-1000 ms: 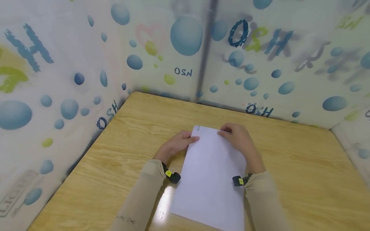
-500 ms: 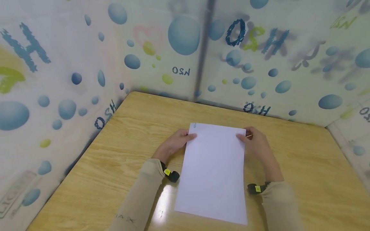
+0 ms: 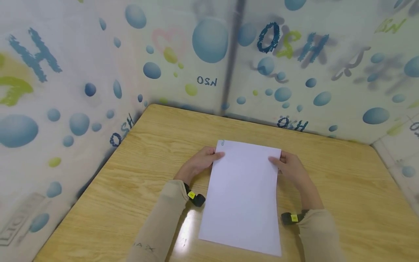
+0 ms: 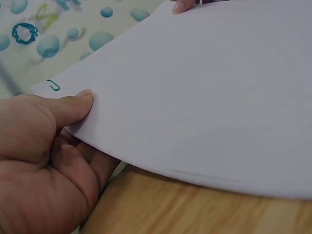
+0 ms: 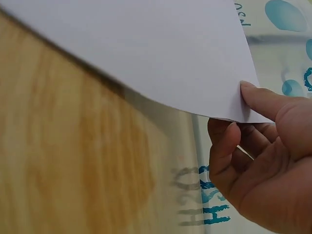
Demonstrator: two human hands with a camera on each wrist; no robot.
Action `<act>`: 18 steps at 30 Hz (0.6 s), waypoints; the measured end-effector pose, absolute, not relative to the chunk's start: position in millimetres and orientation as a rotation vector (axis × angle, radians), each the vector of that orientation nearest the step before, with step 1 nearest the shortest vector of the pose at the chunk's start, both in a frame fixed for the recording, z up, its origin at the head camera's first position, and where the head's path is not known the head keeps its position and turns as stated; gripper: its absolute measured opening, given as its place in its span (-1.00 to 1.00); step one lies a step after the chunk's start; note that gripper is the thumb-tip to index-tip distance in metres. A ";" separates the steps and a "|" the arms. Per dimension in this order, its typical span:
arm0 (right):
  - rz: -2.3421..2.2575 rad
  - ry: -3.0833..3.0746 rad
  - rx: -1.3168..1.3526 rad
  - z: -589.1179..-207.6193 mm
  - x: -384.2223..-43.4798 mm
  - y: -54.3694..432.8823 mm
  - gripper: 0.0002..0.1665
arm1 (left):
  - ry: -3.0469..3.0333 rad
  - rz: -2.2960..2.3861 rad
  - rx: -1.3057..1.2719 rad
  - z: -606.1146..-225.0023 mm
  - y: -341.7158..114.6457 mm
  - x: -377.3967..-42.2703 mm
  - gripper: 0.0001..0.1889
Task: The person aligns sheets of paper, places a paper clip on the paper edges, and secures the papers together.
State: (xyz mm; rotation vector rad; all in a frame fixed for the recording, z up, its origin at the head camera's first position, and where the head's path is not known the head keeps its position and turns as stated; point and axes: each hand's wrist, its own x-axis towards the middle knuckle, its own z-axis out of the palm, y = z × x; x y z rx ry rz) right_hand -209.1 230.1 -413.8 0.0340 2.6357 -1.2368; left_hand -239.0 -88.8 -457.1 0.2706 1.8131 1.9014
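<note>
A stack of blank white paper (image 3: 243, 196) is held between both hands, its far end raised off the table and its sides bowed. At its far left corner sits a small green paper clip (image 4: 53, 86). My left hand (image 3: 202, 162) grips the left edge just below that clip, thumb on top and fingers curled underneath. On the opposite side my right hand (image 3: 293, 169) pinches the far right corner, the thumb flat on the top sheet. In the right wrist view its other fingers (image 5: 224, 148) bend below the paper's edge.
The wooden table (image 3: 157, 145) reaches to patterned fabric walls (image 3: 176, 87) at the back and left. A bright light reflection lies on the tabletop beside the left forearm. Black wrist cameras (image 3: 198, 200) are strapped to both wrists, close to the paper's sides.
My right hand has moved right from the far edge of the paper to its far right corner and now pinches it there. My left hand has kept its grip.
</note>
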 end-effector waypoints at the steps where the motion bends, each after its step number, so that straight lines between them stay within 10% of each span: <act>1: -1.235 2.627 0.036 -413.8 -207.3 230.5 -0.32 | 1.808 1.901 0.274 -457.3 -88.2 -238.9 -0.71; 18: -1.321 2.525 -0.020 -425.6 -194.3 240.1 -0.28 | 1.839 1.882 0.271 -450.5 -88.1 -237.1 -0.69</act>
